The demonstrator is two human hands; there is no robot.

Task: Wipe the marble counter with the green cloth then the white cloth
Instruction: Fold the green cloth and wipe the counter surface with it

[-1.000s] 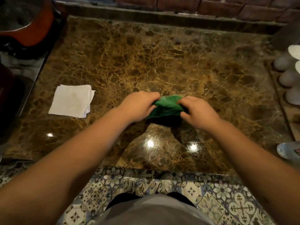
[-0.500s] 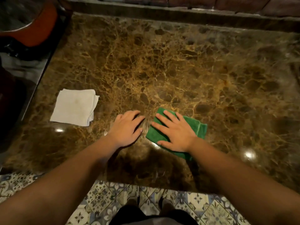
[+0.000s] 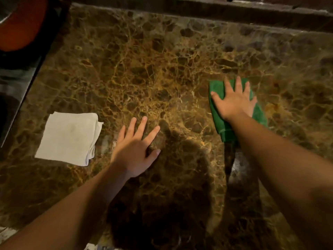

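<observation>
My right hand lies flat, fingers spread, pressing the folded green cloth onto the glossy brown marble counter. My left hand rests open and empty on bare stone. Wide veined marble stretches beyond both hands to a raised back ledge. The soft, square-folded white cloth lies just left of my left hand.
</observation>
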